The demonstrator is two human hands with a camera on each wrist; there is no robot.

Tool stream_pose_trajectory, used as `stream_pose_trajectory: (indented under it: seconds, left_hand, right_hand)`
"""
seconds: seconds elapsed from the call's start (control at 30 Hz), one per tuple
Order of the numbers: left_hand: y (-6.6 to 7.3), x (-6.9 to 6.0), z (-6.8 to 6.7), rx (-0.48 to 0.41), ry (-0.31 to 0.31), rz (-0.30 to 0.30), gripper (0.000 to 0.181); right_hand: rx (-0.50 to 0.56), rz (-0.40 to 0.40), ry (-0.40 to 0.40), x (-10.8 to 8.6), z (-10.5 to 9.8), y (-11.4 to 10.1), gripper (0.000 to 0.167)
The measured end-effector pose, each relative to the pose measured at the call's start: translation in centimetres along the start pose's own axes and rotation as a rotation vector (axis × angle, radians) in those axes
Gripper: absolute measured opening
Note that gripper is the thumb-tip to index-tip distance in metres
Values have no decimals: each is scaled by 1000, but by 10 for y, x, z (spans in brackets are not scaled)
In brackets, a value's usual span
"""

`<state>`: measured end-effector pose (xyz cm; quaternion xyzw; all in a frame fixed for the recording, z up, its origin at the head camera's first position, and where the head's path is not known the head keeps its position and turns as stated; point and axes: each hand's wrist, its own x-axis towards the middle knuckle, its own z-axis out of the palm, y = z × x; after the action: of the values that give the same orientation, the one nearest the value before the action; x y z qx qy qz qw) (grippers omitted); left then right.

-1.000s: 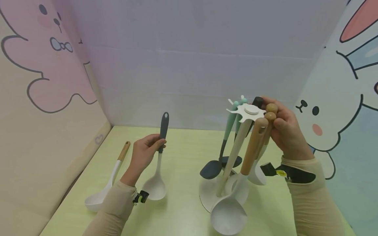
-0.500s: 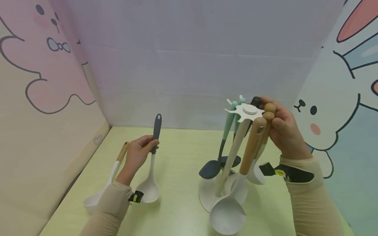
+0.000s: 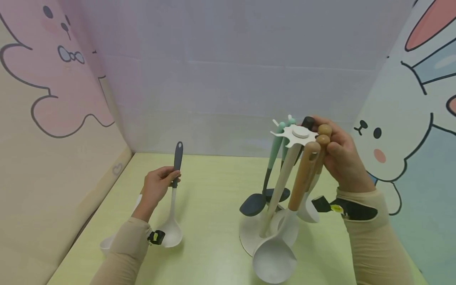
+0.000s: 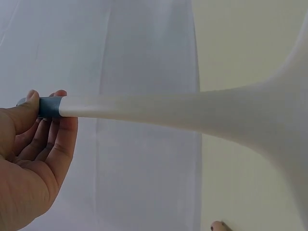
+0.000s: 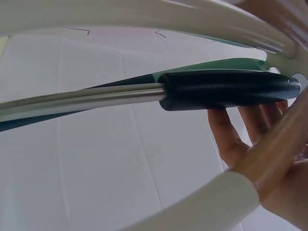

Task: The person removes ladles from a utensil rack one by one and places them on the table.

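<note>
- left hand (image 3: 155, 190) pinching a grey-handled ladle (image 3: 172, 215), bowl down, nearer the table's (image 3: 213, 190) left edge
- right hand (image 3: 344, 162) kinda wrapped round wooden handles (image 3: 323, 141) plus a black handle (image 3: 308, 123) on the utensil rack (image 3: 298, 133), right-edge side

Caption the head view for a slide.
Left hand holds a grey-handled ladle bowl-down; right hand grips wooden handles hanging on a rack.

A white rabbit (image 3: 395, 144) and perhaps a pink bear (image 3: 67, 99) decorate side walls (image 3: 21, 178).
</note>
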<state>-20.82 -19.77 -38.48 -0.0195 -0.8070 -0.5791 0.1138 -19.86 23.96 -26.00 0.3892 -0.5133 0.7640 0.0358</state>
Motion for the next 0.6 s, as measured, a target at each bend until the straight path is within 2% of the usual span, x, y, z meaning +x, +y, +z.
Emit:
stream_pose_trajectory:
  seconds: [0.17, 0.37, 0.6]
  left_hand:
    - [-8, 2, -5, 32, 1, -48, 27]
    - [-16, 3, -9, 56, 1, -48, 26]
    - [-26, 3, -12, 88, -18, -47, 28]
  right_hand:
    - [-3, -8, -14, 0, -5, 3, 60]
    - [9, -10, 0, 0, -5, 4, 60]
    - [16, -19, -22, 0, -7, 5, 59]
